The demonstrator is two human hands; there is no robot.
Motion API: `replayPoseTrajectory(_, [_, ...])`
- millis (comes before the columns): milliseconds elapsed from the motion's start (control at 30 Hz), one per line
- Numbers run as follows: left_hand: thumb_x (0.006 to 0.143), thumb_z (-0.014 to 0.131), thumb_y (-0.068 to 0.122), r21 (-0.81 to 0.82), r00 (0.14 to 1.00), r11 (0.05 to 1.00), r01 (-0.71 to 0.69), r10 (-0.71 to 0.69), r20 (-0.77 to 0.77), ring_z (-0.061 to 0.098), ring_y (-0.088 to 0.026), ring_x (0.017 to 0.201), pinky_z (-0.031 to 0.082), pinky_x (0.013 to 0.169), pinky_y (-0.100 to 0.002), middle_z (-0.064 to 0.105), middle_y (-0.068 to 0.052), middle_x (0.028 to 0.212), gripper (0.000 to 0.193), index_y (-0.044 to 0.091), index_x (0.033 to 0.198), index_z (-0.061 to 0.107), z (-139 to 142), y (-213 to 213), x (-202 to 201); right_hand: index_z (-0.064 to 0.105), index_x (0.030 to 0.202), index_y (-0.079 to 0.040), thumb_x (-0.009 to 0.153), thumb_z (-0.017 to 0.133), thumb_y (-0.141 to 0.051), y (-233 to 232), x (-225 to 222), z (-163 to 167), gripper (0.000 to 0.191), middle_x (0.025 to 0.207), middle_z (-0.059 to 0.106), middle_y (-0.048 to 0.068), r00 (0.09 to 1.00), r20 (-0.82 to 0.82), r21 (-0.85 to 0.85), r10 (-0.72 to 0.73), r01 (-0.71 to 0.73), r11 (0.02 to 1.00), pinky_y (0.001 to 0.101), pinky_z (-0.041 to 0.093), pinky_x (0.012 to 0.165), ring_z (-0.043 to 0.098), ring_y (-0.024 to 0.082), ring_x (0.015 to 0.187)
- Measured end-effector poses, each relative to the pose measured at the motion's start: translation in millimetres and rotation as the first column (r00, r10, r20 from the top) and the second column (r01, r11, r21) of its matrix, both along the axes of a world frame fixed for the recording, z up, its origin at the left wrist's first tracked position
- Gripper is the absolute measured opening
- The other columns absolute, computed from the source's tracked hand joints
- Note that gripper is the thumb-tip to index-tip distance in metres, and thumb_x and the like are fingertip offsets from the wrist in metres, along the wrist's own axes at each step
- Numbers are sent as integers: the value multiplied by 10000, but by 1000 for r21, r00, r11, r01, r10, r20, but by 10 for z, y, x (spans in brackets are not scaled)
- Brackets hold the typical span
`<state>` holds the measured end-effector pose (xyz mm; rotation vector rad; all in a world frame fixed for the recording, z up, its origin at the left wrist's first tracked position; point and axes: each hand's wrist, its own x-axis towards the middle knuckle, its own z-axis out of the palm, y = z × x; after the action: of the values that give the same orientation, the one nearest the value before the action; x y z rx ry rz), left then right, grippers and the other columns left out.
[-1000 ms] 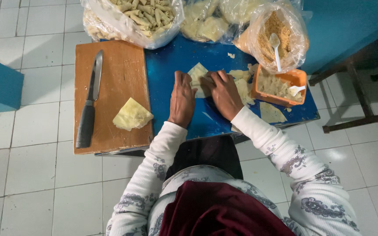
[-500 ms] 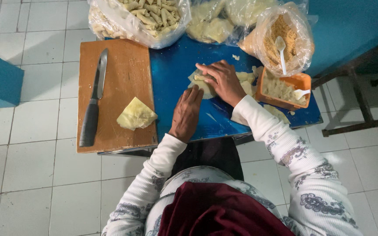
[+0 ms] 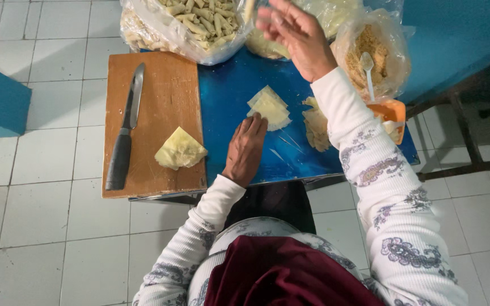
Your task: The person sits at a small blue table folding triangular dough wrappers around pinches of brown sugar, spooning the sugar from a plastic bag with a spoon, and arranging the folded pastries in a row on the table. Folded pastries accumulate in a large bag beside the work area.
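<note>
Two hands are at work over a small blue surface (image 3: 228, 107), seen from above. At the far left of it lies a wooden cutting board (image 3: 165, 90), with a dark-handled knife (image 3: 125, 136) lying lengthwise along its left side and a folded pale yellow wrapper (image 3: 180, 149) near its right edge. Just right of the board the left hand (image 3: 246, 148) rests flat and unclenched on the blue top, its fingertips touching the lower edge of a stack of pale square wrappers (image 3: 269, 106). Beside that stack sits a smaller, ragged pile of wrappers (image 3: 315, 126). Above, a clear bag of rolled pieces (image 3: 191, 22) stands at the back edge. The right hand (image 3: 291, 31) is lifted high over the bags, fingers loosely spread, with what looks like a thin pale roll (image 3: 249, 10) at its fingertips, though I cannot tell how firmly it is gripped. Further right a bag of brownish filling (image 3: 372, 54) holds a white spoon (image 3: 368, 71), and an orange tray (image 3: 391, 113) sits at the corner
</note>
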<state>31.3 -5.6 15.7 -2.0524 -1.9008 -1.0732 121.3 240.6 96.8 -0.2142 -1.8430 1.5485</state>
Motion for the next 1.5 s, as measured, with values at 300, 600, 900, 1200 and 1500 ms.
replayPoseTrajectory(300, [924,619,-19,-8,983,999,43,-41,178,613,-369,1123,519,944,-441,620,-196,1217,299,-47,1222,615,123,9,-28,723,1197,-84,1040,580,-121,-916,882,40,216,1122,748,105,757,475,631,-447,61,774,376,567,823,717,237,936])
replayPoseTrajectory(600, [883,656,-41,-9,952,988,-152,149,269,575,-383,1070,506,920,-440,557,-197,1183,339,-52,1217,600,70,308,-117,674,1211,-72,841,542,159,-1417,1458,-19,455,1185,686,135,746,231,827,-625,188,531,425,537,926,660,358,1104])
replayPoseTrajectory(900, [811,798,119,-71,933,960,-272,282,223,489,-388,1091,469,909,-463,482,-194,1171,439,-62,1151,589,-82,563,-174,575,1177,-59,929,829,-143,-731,1612,59,364,1015,633,177,373,45,963,-927,232,140,469,513,782,642,389,921])
replayPoseTrajectory(1200, [874,714,112,-123,906,909,-399,412,100,521,-339,1088,467,859,-459,514,-141,1125,221,6,1033,602,-71,735,-97,556,1246,-83,903,781,-37,-547,1687,-140,413,1017,662,108,333,161,910,-929,314,270,473,526,779,677,355,905])
replayPoseTrajectory(1500, [836,640,-43,-129,944,937,-326,314,-105,679,-336,909,584,697,-421,601,-164,1013,420,0,1222,480,-94,754,58,573,1225,-110,899,802,-84,-514,1762,-150,400,1028,672,139,279,125,952,-952,236,195,475,510,699,666,365,819])
